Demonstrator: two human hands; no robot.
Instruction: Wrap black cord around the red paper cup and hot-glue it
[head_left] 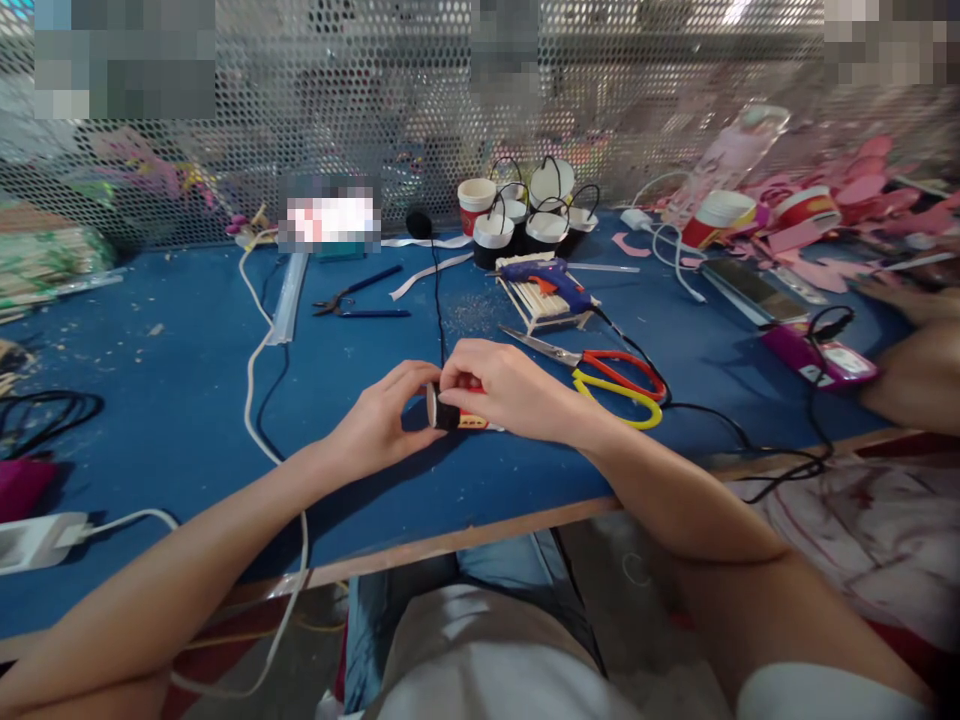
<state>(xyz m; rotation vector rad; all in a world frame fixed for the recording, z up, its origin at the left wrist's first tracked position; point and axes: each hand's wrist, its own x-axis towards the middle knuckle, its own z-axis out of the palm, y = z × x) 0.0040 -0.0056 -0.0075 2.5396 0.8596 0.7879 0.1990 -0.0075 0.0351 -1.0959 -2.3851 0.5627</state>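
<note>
A red paper cup (472,422) lies on its side at the table's front middle, with black cord wound in a band (445,412) around its base end. My left hand (382,415) curves around that end, thumb below and fingers above. From the other side my right hand (510,385) closes over the cup, its fingertips at the black band and hiding most of the red wall. A thin black cord (438,300) runs from a black ball of cord (419,224) down to my fingers.
Scissors (600,372) lie right of my right hand, behind them a blue glue gun (547,280) on a stick rack (532,315). Blue-handled pliers (360,300), black-banded cups with handles (544,228), a white cable (255,400) and a phone (754,290) lie around. Another person's arm (919,370) is at right.
</note>
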